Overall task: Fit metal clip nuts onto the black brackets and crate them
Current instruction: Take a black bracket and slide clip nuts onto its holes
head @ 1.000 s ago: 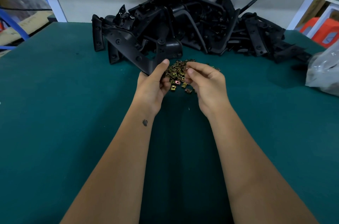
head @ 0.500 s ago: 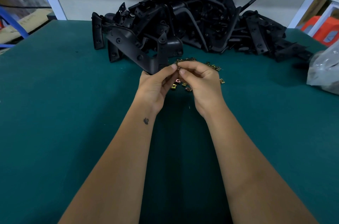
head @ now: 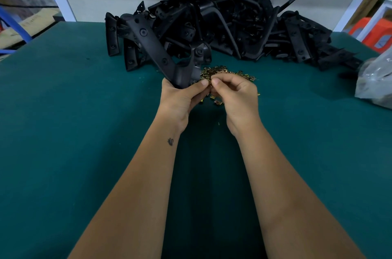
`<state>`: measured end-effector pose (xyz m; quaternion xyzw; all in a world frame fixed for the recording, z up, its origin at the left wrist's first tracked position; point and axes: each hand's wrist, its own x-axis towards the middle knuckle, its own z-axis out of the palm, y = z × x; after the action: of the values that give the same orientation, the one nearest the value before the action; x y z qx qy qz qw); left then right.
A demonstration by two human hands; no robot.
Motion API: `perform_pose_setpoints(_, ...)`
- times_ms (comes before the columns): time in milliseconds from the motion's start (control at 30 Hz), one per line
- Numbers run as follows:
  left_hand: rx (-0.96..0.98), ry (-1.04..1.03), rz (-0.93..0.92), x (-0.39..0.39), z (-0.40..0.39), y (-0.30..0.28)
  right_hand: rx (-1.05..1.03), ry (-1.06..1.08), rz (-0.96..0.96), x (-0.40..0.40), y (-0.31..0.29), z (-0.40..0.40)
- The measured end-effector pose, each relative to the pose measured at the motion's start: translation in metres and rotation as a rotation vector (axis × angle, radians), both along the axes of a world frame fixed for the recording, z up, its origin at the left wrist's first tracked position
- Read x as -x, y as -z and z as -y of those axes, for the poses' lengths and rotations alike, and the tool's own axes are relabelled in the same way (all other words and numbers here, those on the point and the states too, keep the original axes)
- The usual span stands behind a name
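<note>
The black bracket (head: 158, 55) sits a little higher and more upright than a second ago, its long holed arm slanting up to the left. It is matte moulded plastic, angular, with a rounded elbow gripped in the left hand (head: 180, 97), thumb stretched across the front. The right hand (head: 235, 94), which was spread over the clip nuts (head: 222, 72) before, now has its fingers curled with thumb and forefinger pinched together beside the left thumb; whether a nut sits between them cannot be told. The small brassy, shiny nuts lie heaped on the green felt tabletop (head: 63, 110), just before the pile of brackets (head: 244, 29)
</note>
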<state>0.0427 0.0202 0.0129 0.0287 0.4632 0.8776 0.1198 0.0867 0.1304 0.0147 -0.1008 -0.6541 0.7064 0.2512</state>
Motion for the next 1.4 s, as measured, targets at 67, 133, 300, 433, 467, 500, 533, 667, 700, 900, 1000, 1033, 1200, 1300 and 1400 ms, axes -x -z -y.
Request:
perform_pose_setpoints(67, 0.008, -0.031, 0.011, 0.002, 0.001, 0.002, 0.104, 0.062, -0.019, 0.000, -0.002, -0.004)
perform_pose_setpoints(133, -0.006, -0.071, 0.043, 0.005, 0.005, 0.003, 0.136, 0.212, -0.012, 0.000, -0.003, -0.017)
perform_pose_setpoints(300, -0.070, -0.088, 0.074, 0.010, 0.012, 0.000, -0.589, 0.463, 0.312, -0.005, 0.007, -0.044)
perform_pose_setpoints(433, -0.029, -0.088, 0.081, 0.009, 0.009, 0.001, -0.975, 0.316, 0.298, 0.000, 0.007, -0.021)
perform_pose_setpoints(467, -0.016, -0.086, 0.079, 0.009, 0.009, 0.002, -1.091, 0.274, 0.328, 0.002, 0.008, -0.015)
perform_pose_setpoints(500, -0.003, -0.083, 0.075, 0.009, 0.008, 0.002, -1.200, 0.239, 0.366, 0.004, 0.010, -0.011)
perform_pose_setpoints(533, 0.008, -0.079, 0.071, 0.009, 0.008, 0.003, -1.271, 0.216, 0.400, 0.005, 0.011, -0.008)
perform_pose_setpoints(667, 0.023, -0.082, 0.078, 0.008, 0.007, 0.003, -1.229, 0.202, 0.387, 0.005, 0.011, -0.010)
perform_pose_setpoints(700, 0.023, -0.084, 0.081, 0.008, 0.006, 0.003, -1.230, 0.193, 0.389, 0.005, 0.011, -0.010)
perform_pose_setpoints(900, -0.016, -0.099, 0.111, 0.008, 0.007, 0.001, -0.915, 0.063, 0.297, 0.002, 0.009, -0.011)
perform_pose_setpoints(1000, -0.019, -0.081, 0.083, 0.008, 0.006, 0.000, -0.614, 0.044, 0.157, 0.000, 0.005, -0.010)
perform_pose_setpoints(1033, -0.005, -0.071, 0.062, 0.008, 0.006, 0.000, -0.532, 0.045, 0.120, 0.000, 0.003, -0.009)
perform_pose_setpoints(1200, 0.040, -0.011, 0.006, 0.005, 0.001, 0.000, -0.294, -0.013, 0.047, 0.001, 0.002, -0.008)
perform_pose_setpoints(1300, 0.031, 0.009, 0.011, 0.004, 0.001, 0.000, -0.243, -0.029, 0.033, 0.003, 0.003, -0.008)
perform_pose_setpoints(1400, 0.026, 0.010, 0.012, 0.004, 0.002, 0.000, -0.167, -0.037, -0.004, 0.003, 0.002, -0.009)
